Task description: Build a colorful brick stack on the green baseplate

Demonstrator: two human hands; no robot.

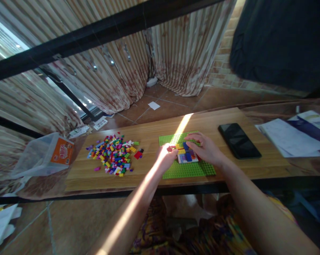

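Note:
A green studded baseplate (176, 172) lies on the wooden board with a small build of toy bricks on it. White bricks (180, 159) edge the build, with blue bricks (188, 156) and yellow bricks (180, 151) on top. My left hand (165, 156) is at its left side, thumb and forefinger closed in bright sunlight; a reddish bit shows between them, too small to name. From the right, my right hand (205, 148) reaches over, its thumb and fingers closed around a blue brick (186, 145) at the top of the build.
Left of the baseplate spreads a pile of loose colourful bricks (114, 154). A clear plastic tub (40, 159) with an orange label stands beyond the left end of the wooden board (146, 136). On the right lie a black phone (239, 140) and paper sheets (284, 136).

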